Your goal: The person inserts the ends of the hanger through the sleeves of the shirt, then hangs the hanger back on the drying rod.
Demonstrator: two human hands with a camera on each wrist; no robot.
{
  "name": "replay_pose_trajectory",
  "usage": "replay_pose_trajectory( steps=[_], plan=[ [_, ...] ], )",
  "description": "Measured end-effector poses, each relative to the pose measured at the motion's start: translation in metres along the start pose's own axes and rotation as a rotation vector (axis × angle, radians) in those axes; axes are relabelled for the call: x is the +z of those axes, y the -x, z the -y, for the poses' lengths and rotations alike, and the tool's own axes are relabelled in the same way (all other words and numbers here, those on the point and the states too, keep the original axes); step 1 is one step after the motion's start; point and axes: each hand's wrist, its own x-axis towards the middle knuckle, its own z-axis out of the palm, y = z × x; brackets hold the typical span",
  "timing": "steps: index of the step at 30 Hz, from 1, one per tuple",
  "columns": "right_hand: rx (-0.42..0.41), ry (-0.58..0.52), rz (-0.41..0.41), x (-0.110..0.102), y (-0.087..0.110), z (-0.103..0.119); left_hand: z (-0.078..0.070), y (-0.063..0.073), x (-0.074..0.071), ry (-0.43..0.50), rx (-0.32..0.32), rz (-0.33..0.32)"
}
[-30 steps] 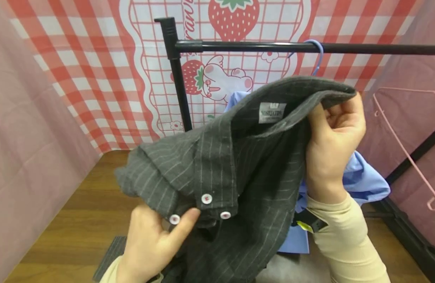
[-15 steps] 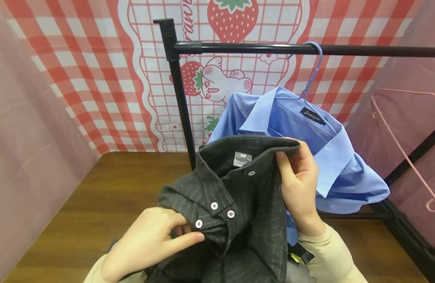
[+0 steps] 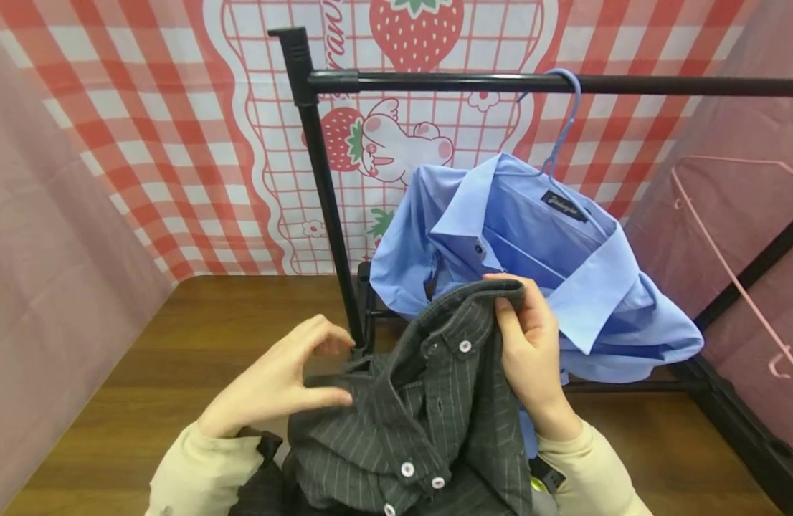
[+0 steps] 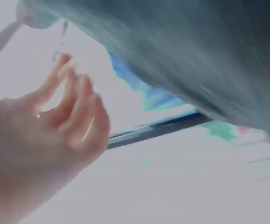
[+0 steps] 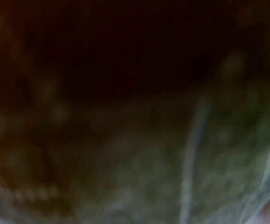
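A dark grey pinstriped shirt point(image 3: 461, 408) with white buttons hangs bunched in front of me in the head view. My right hand point(image 3: 532, 351) pinches its collar point(image 3: 477, 294) between thumb and fingers. To the left of the collar is my left hand point(image 3: 287, 380), thumb and fingers spread apart with nothing between them, its thumb tip beside the cloth. In the left wrist view the left hand point(image 4: 65, 121) has loosely bent fingers, below the blurred grey cloth point(image 4: 186, 51). Striped cloth point(image 5: 144, 172) fills the dark right wrist view.
A light blue shirt point(image 3: 603, 287) hangs from a blue hanger point(image 3: 567, 129) on the black rack's rail point(image 3: 435, 82). At right is a pink hanger point(image 3: 725, 265). A wooden surface point(image 3: 132, 401) lies below, with a red checked strawberry cloth point(image 3: 196, 143) behind.
The grey shirt and my right hand have come down and left, uncovering the blue shirt. My left hand has let go of the grey shirt's front and moved up beside the collar.
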Motion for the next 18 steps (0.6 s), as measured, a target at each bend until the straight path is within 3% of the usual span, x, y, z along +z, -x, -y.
replay_pose_trajectory(
  steps=[2, 5, 7, 9, 13, 18],
  plan=[
    [0.015, 0.017, 0.006, 0.001, 0.001, -0.002, 0.005, -0.001, 0.008, -0.080, -0.009, 0.070],
    [0.020, 0.026, 0.009, 0.003, 0.002, -0.005, -0.001, 0.001, 0.025, -0.161, 0.026, 0.182],
    [0.011, 0.011, 0.012, 0.004, 0.002, -0.007, -0.009, 0.001, 0.036, -0.239, 0.025, 0.190],
    [-0.002, -0.003, 0.014, 0.005, 0.001, -0.008, -0.015, 0.000, 0.042, -0.260, -0.054, 0.191],
    [-0.005, 0.007, 0.000, 0.005, 0.002, -0.011, -0.016, -0.002, 0.043, -0.284, -0.216, 0.113],
    [0.020, 0.029, 0.019, 0.004, 0.004, -0.015, -0.009, -0.001, 0.033, -0.349, -0.242, -0.091]
  ],
)
